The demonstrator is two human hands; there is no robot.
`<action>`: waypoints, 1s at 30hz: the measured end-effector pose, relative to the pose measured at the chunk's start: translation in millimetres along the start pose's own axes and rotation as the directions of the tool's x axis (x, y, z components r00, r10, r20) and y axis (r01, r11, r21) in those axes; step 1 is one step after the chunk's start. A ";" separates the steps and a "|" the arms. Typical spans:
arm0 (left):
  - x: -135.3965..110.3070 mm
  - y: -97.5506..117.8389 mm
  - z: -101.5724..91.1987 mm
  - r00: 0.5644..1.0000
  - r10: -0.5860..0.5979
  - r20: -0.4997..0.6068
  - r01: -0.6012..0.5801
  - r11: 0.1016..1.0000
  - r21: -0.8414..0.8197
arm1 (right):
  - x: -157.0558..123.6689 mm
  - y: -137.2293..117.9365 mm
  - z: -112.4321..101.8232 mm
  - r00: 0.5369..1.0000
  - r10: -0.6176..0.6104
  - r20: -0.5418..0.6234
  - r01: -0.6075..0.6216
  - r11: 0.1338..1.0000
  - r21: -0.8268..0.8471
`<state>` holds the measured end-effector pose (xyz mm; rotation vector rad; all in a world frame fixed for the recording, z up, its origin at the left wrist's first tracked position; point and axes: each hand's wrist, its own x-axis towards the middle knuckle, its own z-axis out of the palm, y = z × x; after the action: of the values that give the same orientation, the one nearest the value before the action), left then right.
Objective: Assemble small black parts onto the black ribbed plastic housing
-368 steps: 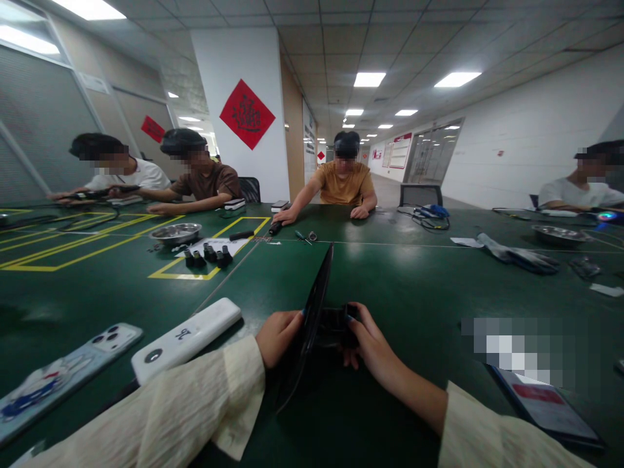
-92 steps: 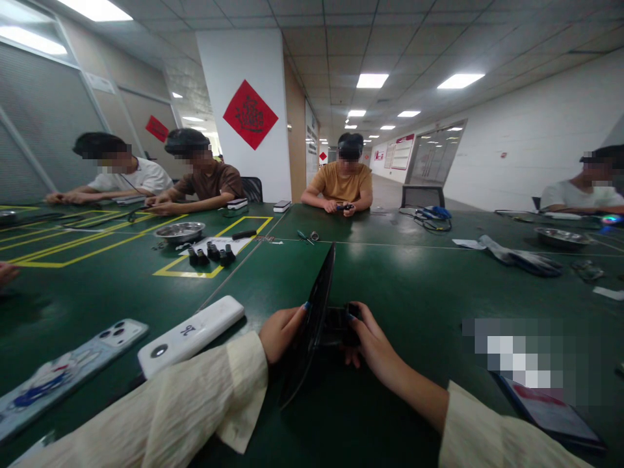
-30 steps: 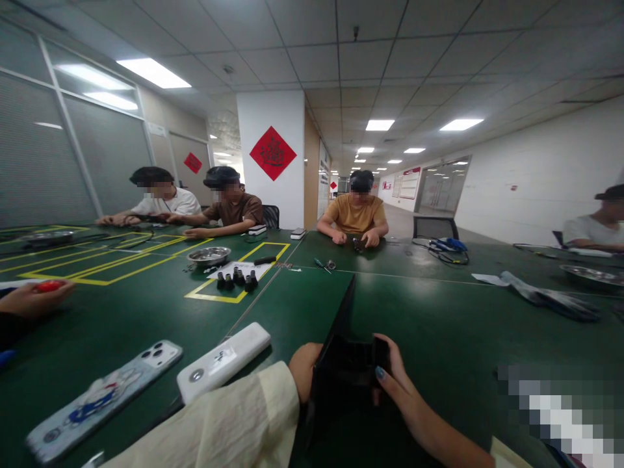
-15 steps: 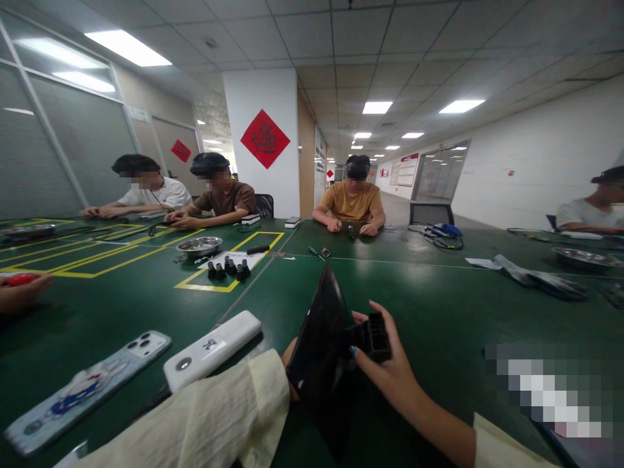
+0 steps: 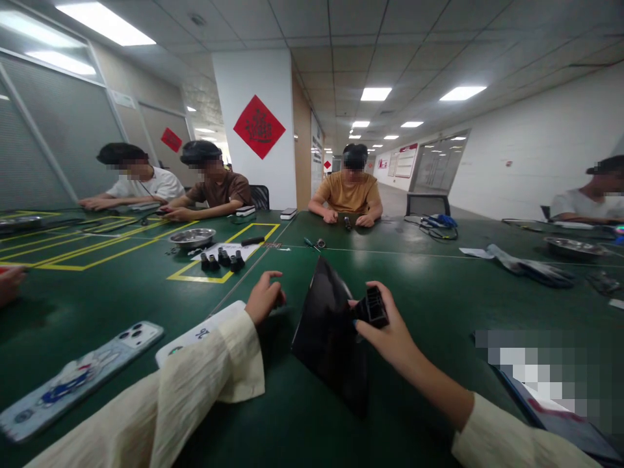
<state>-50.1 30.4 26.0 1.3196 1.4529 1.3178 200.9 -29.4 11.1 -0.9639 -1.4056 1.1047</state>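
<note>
My left hand [image 5: 264, 300] has left black panel [image 5: 324, 325]: half-curled, empty, just beside white device [image 5: 217, 324]. My right hand [image 5: 394, 330] alone clamps panel's black bracket [image 5: 375, 308], near centre; hold now one-handed.

left hand [image 5: 264, 299] off black panel [image 5: 325, 328], panel turned broadside

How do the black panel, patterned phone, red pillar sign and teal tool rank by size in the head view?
Largest to smallest, as they look:
Black panel and patterned phone: too alike to rank, both seen close up.
Red pillar sign.
Teal tool.
</note>
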 end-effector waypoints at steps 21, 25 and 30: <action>8.2 17.2 -19.3 0.949 -0.196 -0.248 0.034 0.844 -0.535 | 19.7 -23.5 40.6 0.967 0.034 0.254 0.190 0.570 -0.799; 9.3 13.8 -20.0 0.950 -0.162 -0.269 -0.006 0.848 -0.530 | 13.8 -17.9 47.5 0.978 0.016 0.208 0.178 0.449 -0.875; 3.5 11.0 -12.0 0.964 -0.129 -0.233 -0.005 0.866 -0.499 | -10.6 -9.8 55.9 0.968 -0.153 0.199 0.244 0.388 -0.889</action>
<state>-60.1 30.7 39.2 0.7746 1.1892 1.7270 146.8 -48.6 17.1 -1.4444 -2.2019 0.0570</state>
